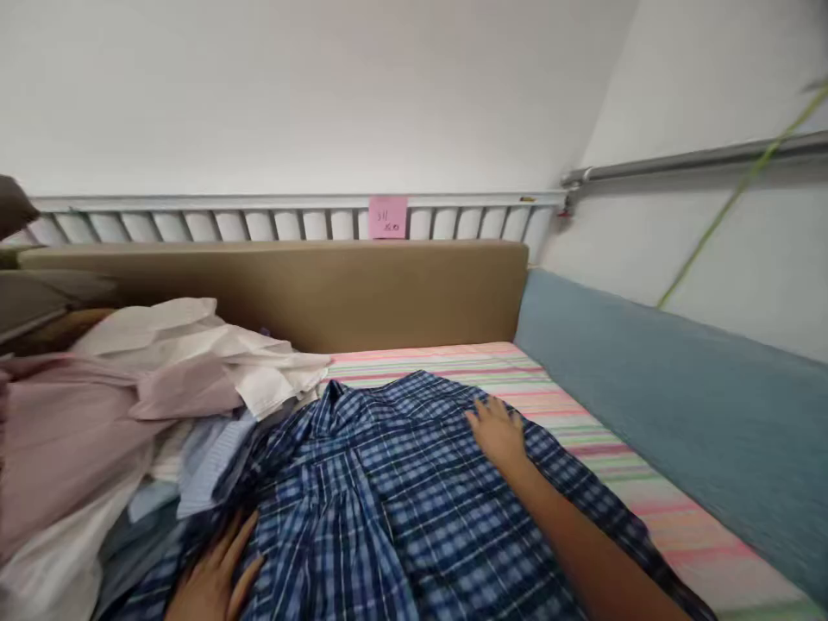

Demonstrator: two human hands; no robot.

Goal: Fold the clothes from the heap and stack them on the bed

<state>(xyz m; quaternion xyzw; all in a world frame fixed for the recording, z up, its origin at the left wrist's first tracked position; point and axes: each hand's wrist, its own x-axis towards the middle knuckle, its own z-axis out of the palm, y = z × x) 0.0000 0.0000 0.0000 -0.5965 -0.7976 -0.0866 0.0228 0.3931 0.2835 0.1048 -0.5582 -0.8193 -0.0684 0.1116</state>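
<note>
A blue plaid shirt (pixel 420 466) lies spread over the striped bed sheet (pixel 621 457), its collar end toward the far side. Gathered folds run down the left half of its body. My right hand (pixel 499 431) rests flat on the upper right part of the shirt, fingers spread. Lower left, my left hand (pixel 216 573) lies on the shirt's left side with its fingers apart, close to a heap of clothes. The bottom frame edge cuts off part of that hand and the shirt's lower end.
Crumpled clothes fill the left side: a pink garment (pixel 71 440), a white one (pixel 187 336) and a light blue striped one (pixel 210 466). Behind stands a tan headboard (pixel 362 289), with a pink note (pixel 387 216) at the radiator (pixel 259 224). A blue padded panel (pixel 660 388) borders the right.
</note>
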